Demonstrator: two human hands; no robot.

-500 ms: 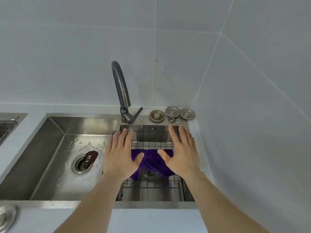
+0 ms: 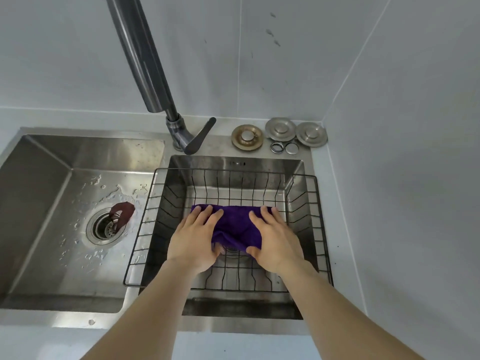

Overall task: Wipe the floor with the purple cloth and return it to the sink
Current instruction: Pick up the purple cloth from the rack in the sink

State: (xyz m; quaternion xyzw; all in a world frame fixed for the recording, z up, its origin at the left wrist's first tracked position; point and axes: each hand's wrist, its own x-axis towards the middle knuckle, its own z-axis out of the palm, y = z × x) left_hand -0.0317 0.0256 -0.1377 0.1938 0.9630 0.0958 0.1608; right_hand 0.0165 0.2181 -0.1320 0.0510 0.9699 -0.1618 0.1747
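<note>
Two hands are laid on the purple cloth [image 2: 235,226], which lies on the floor of the wire basket [image 2: 145,211] set in the right-hand basin of the sink [image 2: 46,162], at the centre of the frame. The left hand [image 2: 193,239] is spread flat over the cloth's left edge, fingers pointing up the frame; the right hand [image 2: 275,240] is spread over its right edge, with the thumb tucked at the lower corner. Neither hand can be said to be closed on the fabric; the palms are pressed on it and no pinch is seen.

The cloth is judged soft, limp and light, perhaps damp, so it will sag and fold once lifted and may snag on the basket wires. A hold is best taken at the two outer edges, where the fingers already rest, with the fabric gathered into each palm before it is raised clear of the basket rim and below the faucet [image 2: 145,63] in the upper centre.
</note>
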